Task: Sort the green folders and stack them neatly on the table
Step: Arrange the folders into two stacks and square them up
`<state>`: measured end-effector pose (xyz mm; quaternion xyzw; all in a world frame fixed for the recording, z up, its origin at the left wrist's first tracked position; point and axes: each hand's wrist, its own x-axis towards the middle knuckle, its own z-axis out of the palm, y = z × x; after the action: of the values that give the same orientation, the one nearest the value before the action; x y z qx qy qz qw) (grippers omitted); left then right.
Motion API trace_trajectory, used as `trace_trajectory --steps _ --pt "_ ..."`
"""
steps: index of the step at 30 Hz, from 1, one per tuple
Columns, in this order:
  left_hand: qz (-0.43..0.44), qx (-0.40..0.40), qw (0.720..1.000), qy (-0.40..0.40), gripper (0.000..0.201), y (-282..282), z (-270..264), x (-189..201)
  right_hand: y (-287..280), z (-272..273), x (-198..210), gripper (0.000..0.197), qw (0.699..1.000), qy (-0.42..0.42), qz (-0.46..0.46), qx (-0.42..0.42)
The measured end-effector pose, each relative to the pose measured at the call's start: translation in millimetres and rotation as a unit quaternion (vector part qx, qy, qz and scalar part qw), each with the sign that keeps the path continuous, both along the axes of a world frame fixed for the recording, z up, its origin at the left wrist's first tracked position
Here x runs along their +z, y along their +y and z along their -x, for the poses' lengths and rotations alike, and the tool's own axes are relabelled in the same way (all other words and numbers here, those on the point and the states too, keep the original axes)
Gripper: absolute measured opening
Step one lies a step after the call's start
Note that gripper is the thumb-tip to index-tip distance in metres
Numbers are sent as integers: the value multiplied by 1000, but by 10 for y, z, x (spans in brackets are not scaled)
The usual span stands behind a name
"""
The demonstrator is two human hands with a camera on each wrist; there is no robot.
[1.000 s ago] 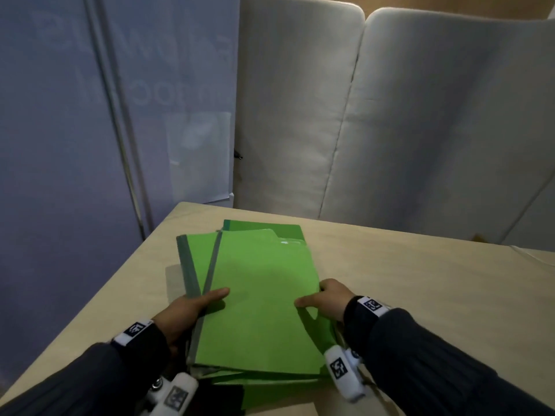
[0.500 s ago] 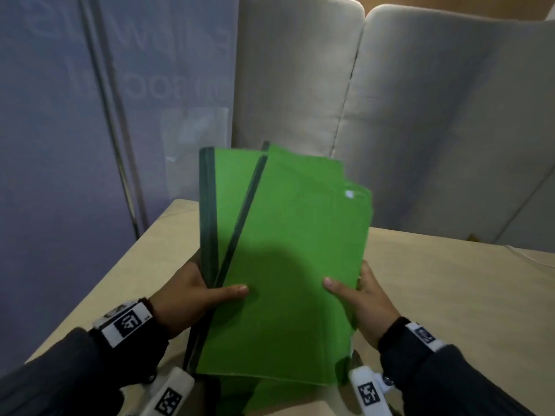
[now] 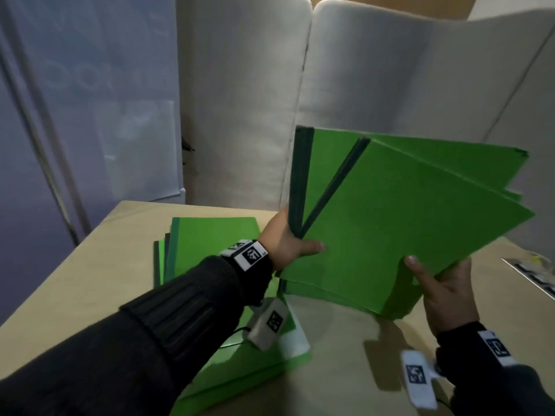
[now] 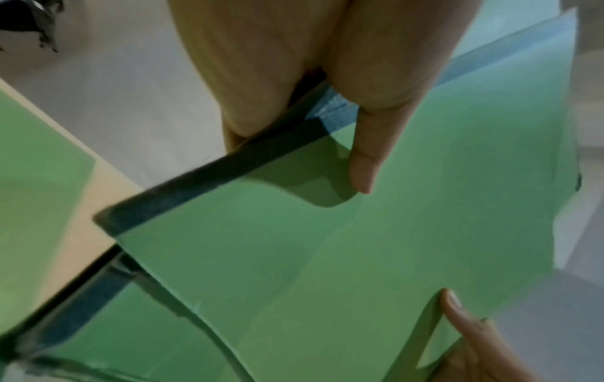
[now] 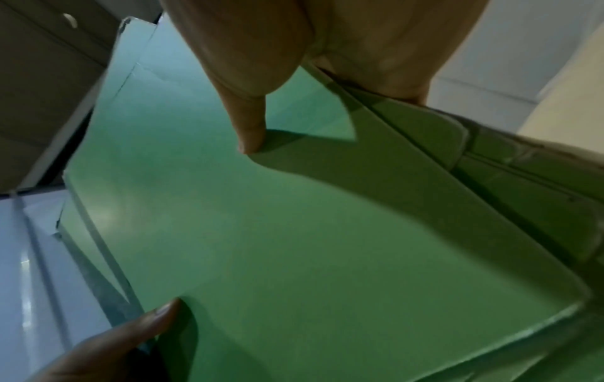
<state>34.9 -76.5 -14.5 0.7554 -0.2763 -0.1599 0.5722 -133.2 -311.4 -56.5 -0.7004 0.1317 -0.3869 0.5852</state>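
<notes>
A fanned bundle of green folders (image 3: 399,217) with dark green spines stands tilted, its lower edge on the table to the right of centre. My left hand (image 3: 288,241) grips the bundle at the spine side, thumb (image 4: 362,165) on the front cover (image 4: 326,258). My right hand (image 3: 444,292) holds the lower right corner, thumb (image 5: 251,129) on the same cover (image 5: 294,232), fingers behind. A second pile of green folders (image 3: 210,253) lies flat on the table at the left, partly hidden by my left forearm.
The pale wooden table (image 3: 345,370) has a left edge near a bluish glass wall (image 3: 75,115). Grey-white cushioned panels (image 3: 390,79) stand behind it. Some small flat items (image 3: 534,271) lie at the table's right edge.
Both hands lifted part of the folder stack off the pile, carried it right and tilted it so it fans out. The rest of the pile stays flat at the left.
</notes>
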Motion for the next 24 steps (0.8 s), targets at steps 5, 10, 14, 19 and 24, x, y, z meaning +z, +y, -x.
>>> trace_trajectory --steps 5,10,14,19,24 --pt "19 -5 999 37 86 -498 163 -117 -357 245 -102 67 999 9 -6 -48" --pt "117 0 991 65 108 -723 162 -7 -596 284 -22 68 999 -5 -22 -40" --pt "158 5 985 64 119 -822 157 81 -667 269 38 89 999 1 -37 -24" --pt "208 14 977 43 87 -912 171 120 -760 246 83 82 998 -26 -46 -17" --pt "150 21 988 -33 108 -962 223 73 -805 238 97 89 997 -23 -76 -13"
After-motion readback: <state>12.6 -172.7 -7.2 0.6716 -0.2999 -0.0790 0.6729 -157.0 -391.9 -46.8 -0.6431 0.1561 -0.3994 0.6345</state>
